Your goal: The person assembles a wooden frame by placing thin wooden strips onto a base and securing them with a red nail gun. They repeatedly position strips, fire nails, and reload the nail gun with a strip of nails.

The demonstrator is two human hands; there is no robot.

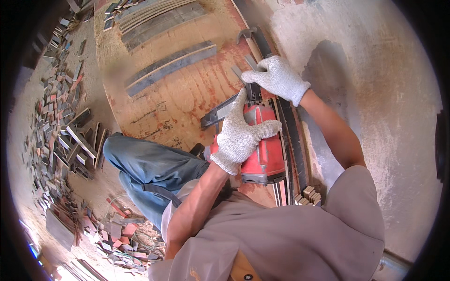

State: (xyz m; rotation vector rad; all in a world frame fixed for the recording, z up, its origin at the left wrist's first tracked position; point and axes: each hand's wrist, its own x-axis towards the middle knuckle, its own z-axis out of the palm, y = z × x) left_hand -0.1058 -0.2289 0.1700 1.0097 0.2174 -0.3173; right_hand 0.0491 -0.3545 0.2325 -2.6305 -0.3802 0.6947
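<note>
A red nail gun (264, 157) lies on its side near my lap, its dark nose pointing away from me and its black magazine (219, 111) reaching to the left. My left hand (238, 136), in a white knit glove, grips the gun's body from above, one finger stretched toward the nose and another across the red housing. Just beyond the nose is my gloved right hand (277, 77), its fingers bent together. Short grey strips (237, 71) show beside those fingertips; whether the fingers hold one is hidden.
A hammer (252, 45) lies beyond my right hand, along dark bars at the board's right edge. Grey-faced wooden strips (171, 68) lie on the wooden board (187, 100). Offcuts (56, 112) are heaped on the floor to the left. Small wooden blocks (309, 195) sit by my right side.
</note>
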